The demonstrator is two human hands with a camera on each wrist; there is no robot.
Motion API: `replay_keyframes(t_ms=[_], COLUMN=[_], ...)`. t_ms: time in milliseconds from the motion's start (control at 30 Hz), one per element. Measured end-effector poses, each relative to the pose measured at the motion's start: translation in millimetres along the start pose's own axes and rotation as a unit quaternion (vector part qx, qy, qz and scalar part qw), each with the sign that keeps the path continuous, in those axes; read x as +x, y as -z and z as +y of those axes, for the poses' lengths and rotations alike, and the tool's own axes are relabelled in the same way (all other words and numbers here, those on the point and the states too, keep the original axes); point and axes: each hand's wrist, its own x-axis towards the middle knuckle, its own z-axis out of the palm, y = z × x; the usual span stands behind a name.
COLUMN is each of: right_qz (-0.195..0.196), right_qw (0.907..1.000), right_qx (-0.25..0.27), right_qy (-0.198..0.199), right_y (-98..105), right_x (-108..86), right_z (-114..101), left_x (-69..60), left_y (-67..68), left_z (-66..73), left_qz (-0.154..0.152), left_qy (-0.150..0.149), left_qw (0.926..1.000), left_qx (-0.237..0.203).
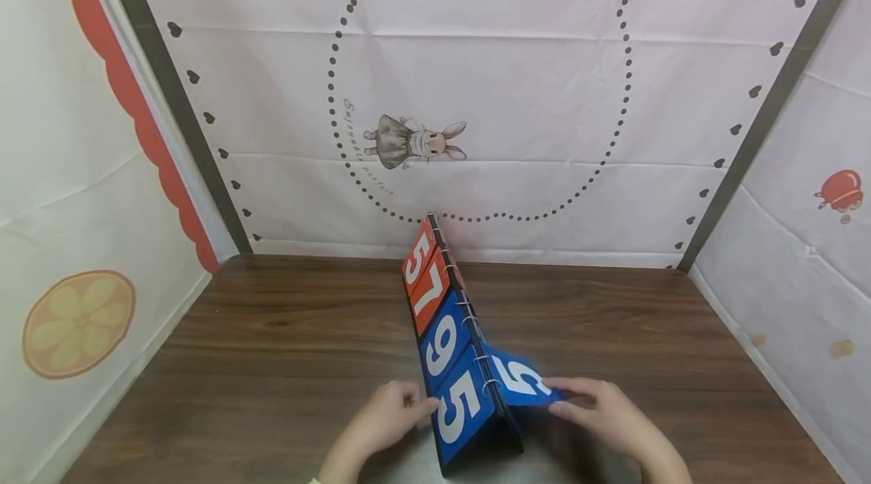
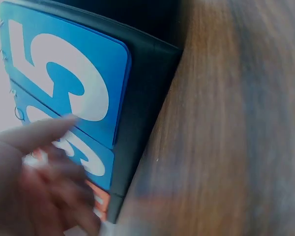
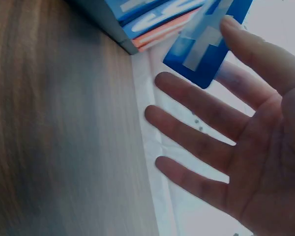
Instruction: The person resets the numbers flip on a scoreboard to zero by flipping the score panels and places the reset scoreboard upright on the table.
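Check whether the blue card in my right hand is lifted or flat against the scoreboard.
Lifted: the right hand pinches the blue card and holds its outer end off the scoreboard.

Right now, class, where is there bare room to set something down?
Bare tabletop runs from the left hand to the left wall cloth, and from the right hand to the right wall cloth. Crowded: near end of the scoreboard, blue card sticking out.

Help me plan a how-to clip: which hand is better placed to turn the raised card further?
Probably the right hand: its thumb and finger pinch the raised card. The left hand is on the other side of the scoreboard, away from that card.
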Motion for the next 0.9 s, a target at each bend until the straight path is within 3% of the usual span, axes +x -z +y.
replay_keyframes(t_ms=[133, 233, 333, 433, 500, 600, 733, 833, 900], right_qz=[0.070, 0.129, 0.201, 0.271, 0.297, 0.300, 0.247, 0.193, 0.172], right_qw=[0.9961, 0.9896, 0.9792, 0.9575, 0.9449, 0.9437, 0.9651, 0.9777, 0.9804], right_qx=[0.021, 0.035, 0.028, 0.040, 0.076, 0.110, 0.082, 0.078, 0.084], right_qy=[-0.050, -0.053, 0.010, 0.090, 0.115, 0.084, 0.029, 0.027, 0.047], right_y=[3.6, 5.9, 7.2, 6.0, 4.1, -1.0, -7.5, -11.5, -13.6], right_x=[-4.3, -6.7, -7.4, -5.9, -3.6, -0.9, 1.2, 0.4, -1.0], right_z=[-5.1, -6.5, -5.2, -3.9, -4.6, -9.8, -17.6, -22.6, -25.5], left_x=[-7.2, -14.8, -18.6, -19.4, -19.1, -19.8, -21.0, -21.8, -22.6], left_y=[3.7, 4.1, 0.5, -4.9, -7.7, -9.9, -10.8, -12.2, -13.4], left_z=[21.0, 34.5, 40.3, 42.0, 43.1, 44.9, 48.9, 52.2, 53.9], left_qz=[0.039, 0.066, 0.088, 0.096, 0.095, 0.096, 0.102, 0.103, 0.105], left_qy=[-0.064, -0.142, -0.244, -0.310, -0.322, -0.318, -0.319, -0.318, -0.313], left_qw=[0.9966, 0.9864, 0.9653, 0.9457, 0.9397, 0.9369, 0.9269, 0.9187, 0.9162], left_qx=[-0.035, -0.050, -0.031, 0.024, 0.062, 0.109, 0.170, 0.210, 0.227])
